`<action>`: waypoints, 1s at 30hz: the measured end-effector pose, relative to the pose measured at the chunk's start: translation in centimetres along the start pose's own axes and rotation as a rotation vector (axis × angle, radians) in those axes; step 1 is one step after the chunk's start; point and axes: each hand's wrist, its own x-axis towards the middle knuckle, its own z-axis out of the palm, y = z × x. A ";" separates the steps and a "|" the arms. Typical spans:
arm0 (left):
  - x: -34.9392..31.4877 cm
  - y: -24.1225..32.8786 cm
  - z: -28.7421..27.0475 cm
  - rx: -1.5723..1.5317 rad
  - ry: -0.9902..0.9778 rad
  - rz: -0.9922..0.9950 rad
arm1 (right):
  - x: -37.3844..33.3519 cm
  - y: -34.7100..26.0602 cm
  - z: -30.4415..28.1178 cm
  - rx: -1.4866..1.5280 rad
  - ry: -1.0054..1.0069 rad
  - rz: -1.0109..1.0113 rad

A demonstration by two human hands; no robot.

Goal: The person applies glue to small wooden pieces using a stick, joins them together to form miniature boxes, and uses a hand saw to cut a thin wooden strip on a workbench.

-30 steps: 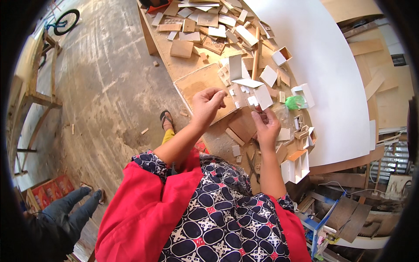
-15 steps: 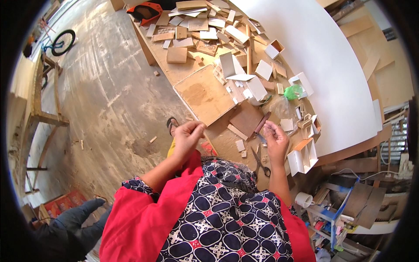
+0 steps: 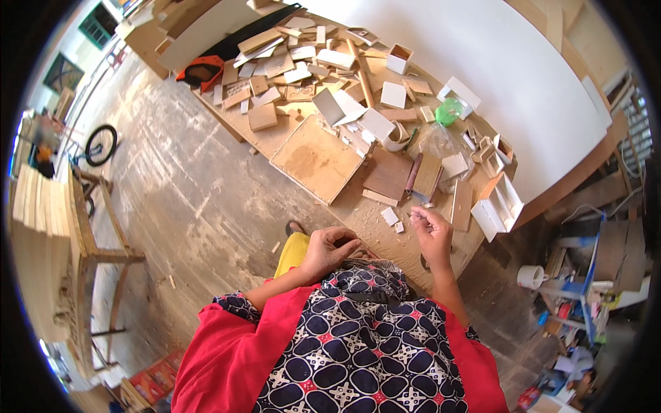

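Near my lap, my left hand [image 3: 330, 250] is closed, fingers curled and pressed together at the table's near edge. My right hand [image 3: 433, 235] hovers over the table's near right part, thumb and fingertips pinched. Whatever either hand holds, if anything, is too small or hidden. Two small white pieces [image 3: 390, 217] lie just left of the right hand. Beyond it are a dark brown board [image 3: 387, 173], a slim dark brown stick [image 3: 414, 173] and a light wooden block [image 3: 429, 173]. A flat wooden strip [image 3: 462, 205] lies to its right.
A square wooden board [image 3: 313, 160] lies at the table's left edge. Wood offcuts [image 3: 262, 117] pile up beyond it, near an orange-and-black object [image 3: 201, 71]. A white divided box [image 3: 497, 206] stands at the right, with a green-topped clear plastic bag [image 3: 449, 111] farther back.
My view has shifted, showing more of the far room. My left hand has moved lower and right, towards my lap. My right hand is lower, still pinched. The scissors are now mostly hidden.
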 end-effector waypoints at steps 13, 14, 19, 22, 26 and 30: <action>-0.2 -1.2 -8.3 0.082 -0.342 0.249 | -8.1 -1.9 4.7 0.162 0.358 0.308; -0.7 -1.5 -10.0 0.128 -0.337 0.258 | -8.4 -2.3 6.0 0.180 0.351 0.331; -4.0 -5.0 -17.3 -0.035 -0.260 0.000 | -9.3 -5.1 13.7 0.118 0.274 0.269; -5.7 -7.2 -21.1 -0.259 -0.174 -0.185 | -9.3 -6.4 17.6 0.107 0.246 0.242; -6.4 -7.4 -24.0 -0.310 -0.139 -0.162 | -9.7 -7.9 19.6 0.001 0.191 0.258; -6.7 -7.8 -24.9 -0.351 -0.182 -0.133 | -9.3 -8.8 19.2 0.057 0.231 0.301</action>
